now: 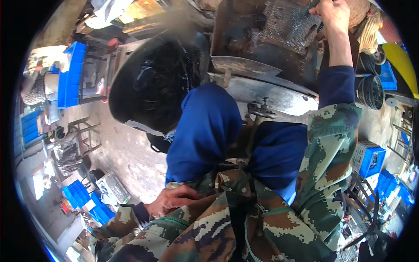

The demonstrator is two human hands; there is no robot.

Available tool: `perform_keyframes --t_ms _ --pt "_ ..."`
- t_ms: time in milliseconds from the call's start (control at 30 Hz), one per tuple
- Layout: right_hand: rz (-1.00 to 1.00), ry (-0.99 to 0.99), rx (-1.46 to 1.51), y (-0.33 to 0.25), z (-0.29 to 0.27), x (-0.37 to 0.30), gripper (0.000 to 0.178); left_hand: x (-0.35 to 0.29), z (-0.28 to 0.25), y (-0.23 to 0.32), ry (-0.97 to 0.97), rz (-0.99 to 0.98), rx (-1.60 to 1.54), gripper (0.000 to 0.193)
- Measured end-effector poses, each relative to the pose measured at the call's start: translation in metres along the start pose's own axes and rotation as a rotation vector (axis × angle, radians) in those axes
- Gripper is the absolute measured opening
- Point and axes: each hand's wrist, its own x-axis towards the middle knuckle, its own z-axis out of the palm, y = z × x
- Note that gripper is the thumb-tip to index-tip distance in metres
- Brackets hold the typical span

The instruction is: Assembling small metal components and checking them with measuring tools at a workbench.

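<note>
My right hand (335,16) reaches to the far right edge of a dark, wet metal tray (248,22). Its fingers are closed, and what they grip is hidden at the top edge of the view. Beside it, a rough, wet, perforated-looking plate (290,28) lies in the tray. My left hand (176,200) rests on the front of my camouflage jacket (200,218), next to my left thigh. Its fingers lie loosely along the cloth, partly hidden, with nothing seen in them.
A large black tub (148,87) with dark, shiny contents stands left of my knee. Below the tray is a metal handwheel (262,111). Blue crates (72,74) stand at far left, with another blue crate (372,160) at right. Black round containers (370,91) sit right of my arm.
</note>
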Motion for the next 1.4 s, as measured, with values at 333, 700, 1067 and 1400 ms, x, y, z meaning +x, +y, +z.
perform_keyframes --t_ms 333,700,1067,1400 --pt "-0.020 -0.027 0.035 0.005 0.000 0.002 0.019 0.016 -0.001 0.014 -0.109 -0.031 0.341 0.036" --pt "-0.016 -0.041 0.083 0.013 0.000 0.005 0.018 0.024 0.021 0.013 -0.022 -0.362 0.508 0.031" --pt "-0.011 -0.045 0.066 0.016 -0.003 0.007 0.018 0.076 0.004 0.042 0.254 0.155 1.045 0.018" --pt "-0.035 -0.076 0.087 0.021 -0.005 0.011 0.019 0.067 0.028 0.012 -0.141 -0.027 0.610 0.028"
